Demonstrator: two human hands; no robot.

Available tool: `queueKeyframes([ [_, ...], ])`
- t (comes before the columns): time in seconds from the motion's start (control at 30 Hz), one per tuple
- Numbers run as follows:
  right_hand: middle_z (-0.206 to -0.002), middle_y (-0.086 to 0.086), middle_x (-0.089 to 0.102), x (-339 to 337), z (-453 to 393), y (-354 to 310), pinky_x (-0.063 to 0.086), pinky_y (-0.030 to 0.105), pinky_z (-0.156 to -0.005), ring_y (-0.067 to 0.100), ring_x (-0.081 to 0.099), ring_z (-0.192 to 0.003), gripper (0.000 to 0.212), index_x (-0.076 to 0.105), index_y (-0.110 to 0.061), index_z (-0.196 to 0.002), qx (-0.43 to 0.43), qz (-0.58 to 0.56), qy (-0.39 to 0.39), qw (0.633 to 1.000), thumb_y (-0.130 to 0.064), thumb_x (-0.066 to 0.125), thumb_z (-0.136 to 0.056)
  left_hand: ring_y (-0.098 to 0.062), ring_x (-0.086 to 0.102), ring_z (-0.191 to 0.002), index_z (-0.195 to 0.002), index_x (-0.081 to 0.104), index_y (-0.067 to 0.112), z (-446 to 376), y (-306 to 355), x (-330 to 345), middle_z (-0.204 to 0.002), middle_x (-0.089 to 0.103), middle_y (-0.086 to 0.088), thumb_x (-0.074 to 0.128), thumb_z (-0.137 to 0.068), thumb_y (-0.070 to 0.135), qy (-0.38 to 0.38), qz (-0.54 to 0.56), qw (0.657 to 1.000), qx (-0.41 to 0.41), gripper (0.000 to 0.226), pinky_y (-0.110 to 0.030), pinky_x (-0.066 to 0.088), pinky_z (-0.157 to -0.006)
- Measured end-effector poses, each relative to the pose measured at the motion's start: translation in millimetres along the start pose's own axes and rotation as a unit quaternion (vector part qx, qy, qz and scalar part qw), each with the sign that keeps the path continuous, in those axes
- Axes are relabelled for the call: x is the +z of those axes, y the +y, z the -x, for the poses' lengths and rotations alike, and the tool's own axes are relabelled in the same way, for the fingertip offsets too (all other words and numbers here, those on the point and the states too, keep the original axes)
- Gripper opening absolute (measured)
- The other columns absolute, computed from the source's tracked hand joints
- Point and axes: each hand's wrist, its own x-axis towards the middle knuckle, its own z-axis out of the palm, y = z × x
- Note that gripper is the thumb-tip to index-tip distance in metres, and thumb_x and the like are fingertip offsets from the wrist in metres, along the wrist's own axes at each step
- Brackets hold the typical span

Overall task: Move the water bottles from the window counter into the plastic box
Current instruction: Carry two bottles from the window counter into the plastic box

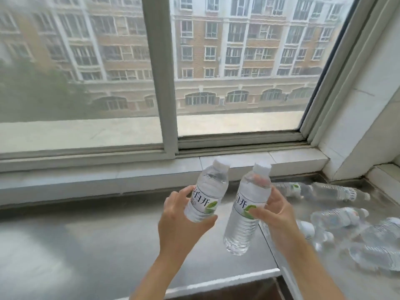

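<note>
Left hand grips one water bottle around its label; right hand grips a second bottle likewise, both raised over the window counter. Right of the right hand, loose bottles lie blurred, some cut off by the frame edge.

Two bare forearms come up from the bottom edge, with no sleeves, watch or bracelet showing on them. The left hand and right hand wear no gloves or rings; the fingernails are short and unpainted.
</note>
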Motion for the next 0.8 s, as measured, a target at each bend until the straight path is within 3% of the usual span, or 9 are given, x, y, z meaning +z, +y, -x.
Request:
queueKeyframes([
  [0.1, -0.113, 0.015, 0.068, 27.6, -1.7, 0.8, 0.054, 0.035, -0.078, 0.031, 0.064, -0.097, 0.078, 0.061, -0.016, -0.121, 0.017, -0.001, -0.072, 0.997, -0.013, 0.085, -0.047, -0.006, 0.055, -0.084, -0.116, 0.049, 0.045, 25.4, -6.2, -33.4, -0.09, 0.053, 0.018, 0.091, -0.048, 0.039, 0.07, -0.043, 0.996, -0.025, 0.081, -0.009, 0.038, -0.063],
  [0.2, -0.112, 0.013, 0.069, 55.3, 4.6, 2.2, 0.055, 0.032, -0.074, 0.03, 0.067, -0.095, 0.089, 0.06, -0.017, -0.122, 0.035, 0.004, -0.152, 0.988, -0.023, 0.093, -0.039, 0.0, 0.058, -0.087, -0.119, 0.054, 0.037, 60.9, -8.1, -63.7, -0.099, 0.055, 0.023, 0.091, -0.05, 0.043, 0.13, -0.065, 0.986, -0.081, 0.079, -0.007, 0.041, -0.067],
  [0.3, -0.107, 0.011, 0.071, 85.2, 19.0, 8.4, 0.055, 0.03, -0.07, 0.027, 0.068, -0.094, 0.096, 0.06, -0.017, -0.123, 0.053, 0.011, -0.209, 0.976, -0.021, 0.095, -0.034, 0.01, 0.057, -0.094, -0.114, 0.049, 0.047, 103.6, -6.0, -94.7, -0.1, 0.054, 0.031, 0.089, -0.05, 0.045, 0.197, -0.055, 0.969, -0.135, 0.076, -0.009, 0.042, -0.07],
  [0.4, -0.107, 0.009, 0.072, 118.1, 41.4, 18.1, 0.055, 0.029, -0.069, 0.024, 0.068, -0.095, 0.083, 0.06, -0.021, -0.121, 0.071, 0.011, -0.277, 0.958, -0.002, 0.086, -0.045, 0.014, 0.054, -0.099, -0.11, 0.045, 0.06, 151.2, -4.6, -128.0, -0.105, 0.057, 0.032, 0.084, -0.047, 0.054, 0.258, -0.066, 0.947, -0.18, 0.074, -0.019, 0.051, -0.075],
  [0.47, -0.11, 0.008, 0.071, 143.2, 58.2, 22.7, 0.055, 0.031, -0.07, 0.025, 0.068, -0.097, 0.084, 0.06, -0.022, -0.122, 0.084, 0.01, -0.322, 0.943, -0.004, 0.087, -0.044, 0.007, 0.058, -0.1, -0.118, 0.047, 0.059, 180.4, -2.9, -150.6, -0.109, 0.061, 0.026, 0.087, -0.046, 0.05, 0.3, -0.076, 0.93, -0.198, 0.083, -0.03, 0.058, -0.076],
  [0.57, -0.112, 0.008, 0.07, 187.4, 85.8, 29.8, 0.056, 0.03, -0.069, 0.025, 0.068, -0.097, 0.092, 0.06, -0.022, -0.122, 0.105, 0.004, -0.389, 0.915, -0.012, 0.09, -0.035, 0.006, 0.059, -0.097, -0.121, 0.041, 0.067, 223.2, 1.1, -182.9, -0.105, 0.062, 0.02, 0.094, -0.047, 0.033, 0.354, -0.099, 0.903, -0.221, 0.097, -0.011, 0.051, -0.075],
  [0.67, -0.11, 0.008, 0.071, 234.5, 117.8, 38.0, 0.056, 0.029, -0.068, 0.023, 0.069, -0.095, 0.089, 0.062, -0.023, -0.118, 0.117, -0.001, -0.452, 0.884, -0.012, 0.09, -0.034, 0.007, 0.059, -0.096, -0.12, 0.041, 0.066, 263.4, 6.5, -214.6, -0.102, 0.062, 0.02, 0.096, -0.049, 0.029, 0.407, -0.101, 0.871, -0.255, 0.097, -0.007, 0.046, -0.073],
  [0.8, -0.112, 0.01, 0.07, 301.1, 171.2, 52.3, 0.055, 0.047, -0.078, 0.032, 0.067, -0.1, 0.088, 0.062, -0.024, -0.115, 0.138, -0.008, -0.53, 0.836, -0.015, 0.094, -0.033, 0.015, 0.058, -0.093, -0.12, 0.043, 0.054, 316.0, 14.4, -263.3, -0.098, 0.062, 0.019, 0.096, -0.051, 0.015, 0.463, -0.118, 0.834, -0.276, 0.095, -0.001, 0.044, -0.07],
])
